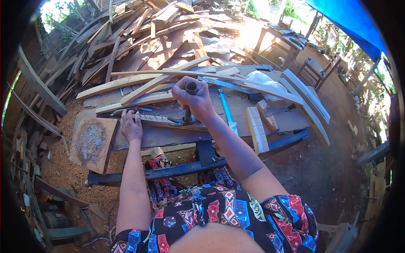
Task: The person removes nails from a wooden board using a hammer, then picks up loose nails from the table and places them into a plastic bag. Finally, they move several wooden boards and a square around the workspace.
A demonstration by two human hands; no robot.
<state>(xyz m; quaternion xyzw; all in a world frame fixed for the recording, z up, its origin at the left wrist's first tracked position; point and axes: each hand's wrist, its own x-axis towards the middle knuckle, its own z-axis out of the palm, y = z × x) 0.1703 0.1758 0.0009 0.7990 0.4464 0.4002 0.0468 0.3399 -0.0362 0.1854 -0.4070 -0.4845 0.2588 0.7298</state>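
Note:
My right hand (193,96) is wrapped around the upright dark handle of a hammer (188,114), its metal head down at the right end of a notched wooden strip (157,119). My left hand (132,125) is closed over the left end of that strip, pressing it on the workbench (168,134). Under and just beyond its fingers lies a dark tapered tool (118,113), partly hidden by the hand. Close behind the strip runs a pale wooden bar (145,100).
A wooden block (93,141) with a rough grey top stands at the left. On the bench's right lie a blue tool (225,105), a lined pale block (256,128) and curved planks (310,105). Scrap wood (147,38) is heaped behind; a chair (317,69) stands at right.

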